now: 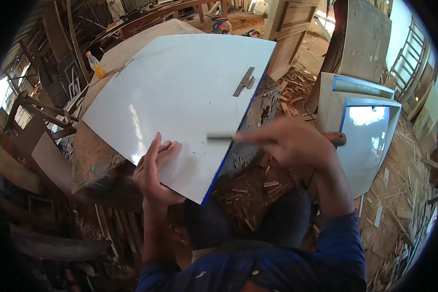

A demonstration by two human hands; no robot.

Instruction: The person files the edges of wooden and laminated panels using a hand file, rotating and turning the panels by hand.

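Note:
A white glossy panel (pixel 180 92) with a blue strip along its right edge lies on a worn wooden bench top (pixel 95 148). My left hand (pixel 155 170) grips the panel's near-left edge, some fingers resting over the white face. Above the right edge, my right hand (pixel 297 143) is closed round a hand tool with a red and black handle (pixel 337 139). Its flat grey blade (pixel 220 138) points left over the panel; motion blur hides its exact kind. A metal hinge (pixel 245 82) lies on the panel near the far right edge. Small dark specks dot the white surface.
A bottle of orange liquid (pixel 96 65) stands at the bench's far left. White panels with blue edging (pixel 365 141) lean at the right. A framed wooden door (pixel 289 29) stands behind. Wood scraps (pixel 299 82) litter the floor, and a power tool (pixel 222 26) sits at the back.

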